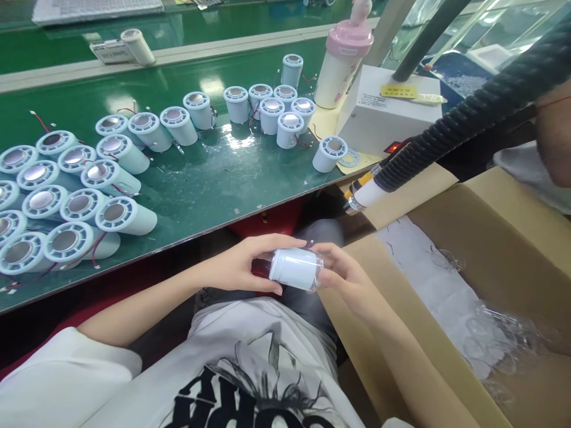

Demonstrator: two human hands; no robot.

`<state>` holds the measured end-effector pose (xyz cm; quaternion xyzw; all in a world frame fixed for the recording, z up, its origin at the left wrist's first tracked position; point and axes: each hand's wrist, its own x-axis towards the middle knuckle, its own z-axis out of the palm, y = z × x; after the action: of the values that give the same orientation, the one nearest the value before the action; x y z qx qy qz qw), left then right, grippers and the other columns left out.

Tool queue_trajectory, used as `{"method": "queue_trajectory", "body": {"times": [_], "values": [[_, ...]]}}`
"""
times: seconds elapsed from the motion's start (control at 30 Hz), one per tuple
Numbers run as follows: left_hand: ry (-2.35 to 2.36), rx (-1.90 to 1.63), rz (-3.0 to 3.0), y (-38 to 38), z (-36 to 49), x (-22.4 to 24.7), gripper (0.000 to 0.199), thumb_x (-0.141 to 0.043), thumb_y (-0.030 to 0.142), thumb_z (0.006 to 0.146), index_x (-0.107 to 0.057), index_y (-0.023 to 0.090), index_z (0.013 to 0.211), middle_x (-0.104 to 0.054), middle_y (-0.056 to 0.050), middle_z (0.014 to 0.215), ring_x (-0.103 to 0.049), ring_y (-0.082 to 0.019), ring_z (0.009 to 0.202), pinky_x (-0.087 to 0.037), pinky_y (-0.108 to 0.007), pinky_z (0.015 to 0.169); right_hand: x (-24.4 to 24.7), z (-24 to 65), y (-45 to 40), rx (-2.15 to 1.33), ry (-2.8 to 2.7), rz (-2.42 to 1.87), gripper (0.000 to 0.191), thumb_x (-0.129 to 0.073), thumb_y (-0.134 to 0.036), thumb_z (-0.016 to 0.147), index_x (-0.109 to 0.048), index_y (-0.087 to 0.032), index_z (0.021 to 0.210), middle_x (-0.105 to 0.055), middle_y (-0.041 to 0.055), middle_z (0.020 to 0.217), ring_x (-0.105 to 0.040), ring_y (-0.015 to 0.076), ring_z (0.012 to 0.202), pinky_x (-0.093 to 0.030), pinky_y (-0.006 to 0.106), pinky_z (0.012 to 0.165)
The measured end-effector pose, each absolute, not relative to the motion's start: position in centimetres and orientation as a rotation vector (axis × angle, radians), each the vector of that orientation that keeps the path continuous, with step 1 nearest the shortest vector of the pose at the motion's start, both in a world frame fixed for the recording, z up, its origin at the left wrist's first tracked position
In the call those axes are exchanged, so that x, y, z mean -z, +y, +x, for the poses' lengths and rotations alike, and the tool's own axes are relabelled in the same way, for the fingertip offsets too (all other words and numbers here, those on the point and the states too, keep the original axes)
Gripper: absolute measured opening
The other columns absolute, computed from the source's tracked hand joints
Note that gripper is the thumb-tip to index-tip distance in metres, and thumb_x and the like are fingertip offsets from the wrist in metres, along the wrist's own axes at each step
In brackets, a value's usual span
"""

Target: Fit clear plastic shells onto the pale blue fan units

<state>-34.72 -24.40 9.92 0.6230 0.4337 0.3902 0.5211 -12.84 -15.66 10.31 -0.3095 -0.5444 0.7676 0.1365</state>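
Note:
Over my lap, a light-blue cylinder (294, 269) lies on its side between my two hands, apart from the bench. My left hand (250, 261) grips it at its left end, thumb below and fingers above. Around its right end is a clear plastic cover (319, 270), which the fingers of my right hand (345, 276) hold. How far the cover reaches along the cylinder I cannot tell. Similar light-blue cylinders (126, 217) with slotted rims, silvery round centres and thin red and black wires stand or lean in a group on the green bench (200, 196), left of my hands.
An open cardboard box (414, 291) on my right holds clear plastic pieces (495, 333). A black ribbed hose (464, 107) slants down above it. Further back stand a white machine (379, 113), a pink-lidded bottle (341, 62) and more cylinders (292, 71). Another person's arm (553, 134) is at far right.

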Motion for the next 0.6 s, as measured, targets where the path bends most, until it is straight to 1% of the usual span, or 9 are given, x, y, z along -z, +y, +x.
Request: {"method": "queue_trajectory", "body": {"times": [0.07,0.17,0.37,0.47,0.6], "values": [[1.036,-0.938,1.506,-24.45,-34.77,-9.84,0.075,-0.076,0.02,0.072,-0.044,0.027,0.14,-0.048,-0.012,0.142,-0.048,-0.027,0.129,-0.045,-0.04,0.105,-10.13,-13.02,-15.72,-2.273,-1.519,-0.909,0.035,-0.068,-0.045,0.077,-0.054,-0.022,0.098,-0.065,0.0007,0.082,-0.063,0.0138,0.067,-0.059,0.029,0.058],[1.034,-0.939,1.522,-24.5,-34.82,-9.75,0.076,-0.076,0.02,0.072,-0.043,0.027,0.14,-0.048,-0.012,0.142,-0.048,-0.027,0.129,-0.045,-0.04,0.105,-9.78,-13.17,-15.86,-2.311,-1.456,-0.927,0.034,-0.067,-0.046,0.077,-0.054,-0.021,0.095,-0.062,-0.0005,0.077,-0.062,0.0131,0.065,-0.059,0.028,0.056],[1.033,-0.938,1.475,-24.38,-34.72,-10.0,0.076,-0.076,0.02,0.072,-0.043,0.028,0.14,-0.048,-0.012,0.142,-0.048,-0.028,0.129,-0.046,-0.041,0.104,-9.6,-13.17,-16.1,-2.315,-1.407,-0.902,0.031,-0.066,-0.044,0.078,-0.053,-0.022,0.096,-0.062,-0.0005,0.08,-0.062,0.0126,0.067,-0.06,0.027,0.057],[1.034,-0.933,1.495,-24.27,-34.73,-10.09,0.076,-0.075,0.019,0.072,-0.042,0.028,0.14,-0.047,-0.011,0.143,-0.047,-0.027,0.13,-0.044,-0.04,0.105,-9.74,-13.18,-16.16,-2.312,-1.378,-0.897,0.033,-0.067,-0.044,0.077,-0.054,-0.022,0.097,-0.062,-0.0011,0.08,-0.062,0.0119,0.067,-0.059,0.025,0.057],[1.025,-0.93,1.541,-24.16,-34.82,-10.0,0.077,-0.076,0.019,0.072,-0.041,0.028,0.14,-0.047,-0.01,0.143,-0.047,-0.026,0.131,-0.043,-0.038,0.107,-9.78,-13.11,-16.23,-2.301,-1.384,-0.926,0.036,-0.067,-0.048,0.077,-0.052,-0.021,0.095,-0.063,-0.0024,0.074,-0.064,0.012,0.059,-0.059,0.027,0.055]]}}
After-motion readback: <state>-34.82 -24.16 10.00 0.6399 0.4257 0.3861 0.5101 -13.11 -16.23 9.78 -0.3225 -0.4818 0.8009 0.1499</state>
